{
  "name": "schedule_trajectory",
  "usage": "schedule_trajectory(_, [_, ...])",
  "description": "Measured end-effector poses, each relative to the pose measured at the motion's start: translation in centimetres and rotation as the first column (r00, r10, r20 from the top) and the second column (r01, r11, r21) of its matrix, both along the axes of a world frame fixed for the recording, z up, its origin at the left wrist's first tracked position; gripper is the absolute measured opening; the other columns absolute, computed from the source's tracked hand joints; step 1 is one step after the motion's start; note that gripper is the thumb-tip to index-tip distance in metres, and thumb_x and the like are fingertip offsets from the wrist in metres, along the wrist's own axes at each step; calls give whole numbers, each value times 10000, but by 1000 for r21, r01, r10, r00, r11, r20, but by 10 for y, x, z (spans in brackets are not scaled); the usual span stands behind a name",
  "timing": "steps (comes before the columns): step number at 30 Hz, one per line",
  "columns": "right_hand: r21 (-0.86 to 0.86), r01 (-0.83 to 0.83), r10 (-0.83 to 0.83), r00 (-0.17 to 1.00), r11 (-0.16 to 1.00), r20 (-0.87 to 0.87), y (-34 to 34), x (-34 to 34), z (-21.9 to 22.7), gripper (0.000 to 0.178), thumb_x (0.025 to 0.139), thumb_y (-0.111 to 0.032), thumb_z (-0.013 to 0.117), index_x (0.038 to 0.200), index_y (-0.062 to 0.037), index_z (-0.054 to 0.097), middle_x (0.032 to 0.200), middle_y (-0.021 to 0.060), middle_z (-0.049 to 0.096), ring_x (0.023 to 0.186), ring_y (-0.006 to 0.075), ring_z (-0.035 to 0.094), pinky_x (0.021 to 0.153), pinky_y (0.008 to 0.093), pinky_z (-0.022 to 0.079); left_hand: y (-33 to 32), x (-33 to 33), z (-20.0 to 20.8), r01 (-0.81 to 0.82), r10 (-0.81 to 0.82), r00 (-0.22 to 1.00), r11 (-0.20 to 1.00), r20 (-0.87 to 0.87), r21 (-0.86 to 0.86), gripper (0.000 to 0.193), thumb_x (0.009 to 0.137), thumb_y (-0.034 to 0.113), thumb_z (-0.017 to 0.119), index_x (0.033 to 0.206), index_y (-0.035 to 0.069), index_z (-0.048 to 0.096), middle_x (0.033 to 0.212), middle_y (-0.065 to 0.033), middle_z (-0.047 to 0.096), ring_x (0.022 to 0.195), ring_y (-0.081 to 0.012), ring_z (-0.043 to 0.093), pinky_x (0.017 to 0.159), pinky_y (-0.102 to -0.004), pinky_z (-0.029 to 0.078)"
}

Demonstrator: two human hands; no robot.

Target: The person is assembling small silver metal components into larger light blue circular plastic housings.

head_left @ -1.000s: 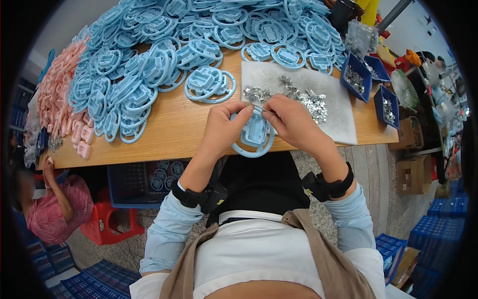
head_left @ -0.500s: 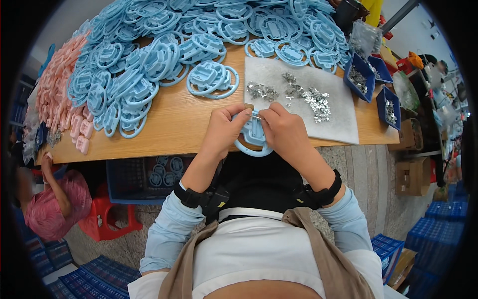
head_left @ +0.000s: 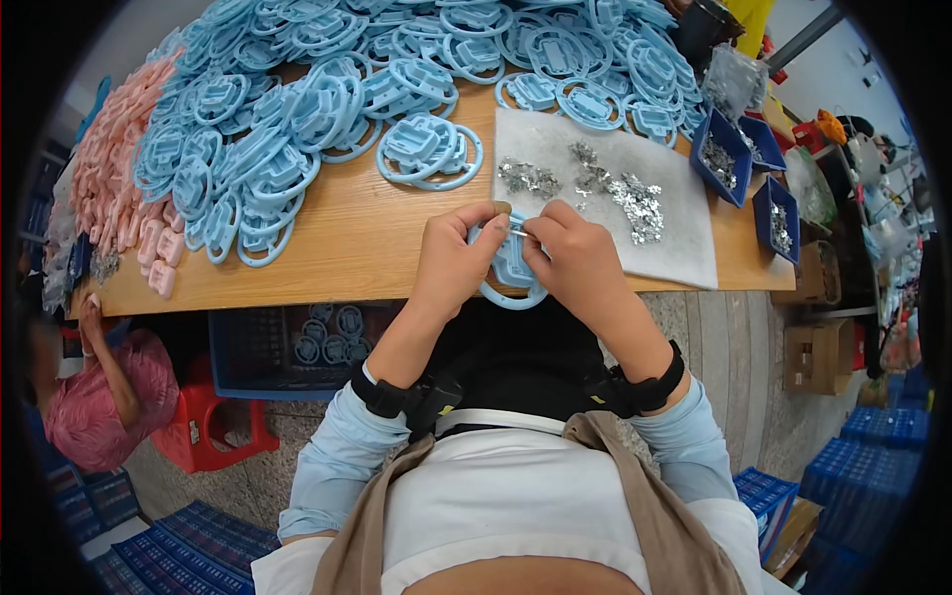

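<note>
Between my two hands, at the front edge of the table, is a light blue plastic ring-shaped part (head_left: 513, 300) with a moulded block in its middle. My left hand (head_left: 458, 248) grips the ring's left side, its thumb pressed near the top. My right hand (head_left: 573, 248) is closed in a pinch on a small silvery metal piece (head_left: 519, 233) at the upper part of the blue ring. The fingers partly hide the piece, so its exact shape cannot be made out. Just beyond my hands lie a few stacked blue rings (head_left: 428, 151).
A large heap of blue rings (head_left: 297, 109) covers the table's back, with pink parts (head_left: 124, 169) at left. Small metal pieces (head_left: 635, 206) lie on a white foam sheet (head_left: 684, 253). Blue bins (head_left: 773, 220) stand at right. A person in pink (head_left: 109, 402) sits at far left.
My fingers have shifted slightly at the top of the blue ring, the right hand turning a little around the metal piece. The whole view has moved slightly.
</note>
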State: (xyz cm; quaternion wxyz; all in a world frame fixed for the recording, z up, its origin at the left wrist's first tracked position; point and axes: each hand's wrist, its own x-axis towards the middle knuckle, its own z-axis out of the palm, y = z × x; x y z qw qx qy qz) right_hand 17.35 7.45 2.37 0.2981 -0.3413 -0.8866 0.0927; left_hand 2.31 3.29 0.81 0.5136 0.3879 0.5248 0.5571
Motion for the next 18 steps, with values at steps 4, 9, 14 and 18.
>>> schedule_trajectory(4, [14,-15,14,998,1000,68,-6,-2,1,84,734,-99,635,743,-22,603,794,97,541,564,280,572,525,368,478,-2,-2,0,6,-6,999,1000,-38,0,223,861,124,596,991,-54,629,726,-22,608,556,-41,520,458,-204,434])
schedule_trajectory(9, [-327,20,-84,980,945,-182,-7,3,-1,274,728,-171,673,941,0,656,842,71,587,536,202,564,514,318,454,-5,-4,-9,-81,81,995,997,65,-10,251,866,125,591,1033,-62,609,792,-48,631,606,-52,555,494,-201,454])
schedule_trajectory(14, [-731,-11,-204,957,682,-205,11,4,-5,314,749,-120,678,1031,16,655,816,-4,623,572,3,423,503,186,351,-9,-8,1,-4,3,992,1000,126,7,301,868,114,601,1110,-59,551,914,-82,640,774,-83,614,671,-205,495])
schedule_trajectory(18, [-736,-182,-228,879,652,-419,6,-10,5,364,704,-122,701,1032,24,640,698,-28,583,535,2,376,469,171,292,-17,-2,9,-187,164,976,968,140,167,316,881,151,589,1093,-79,546,896,-81,640,789,-71,596,649,-204,483])
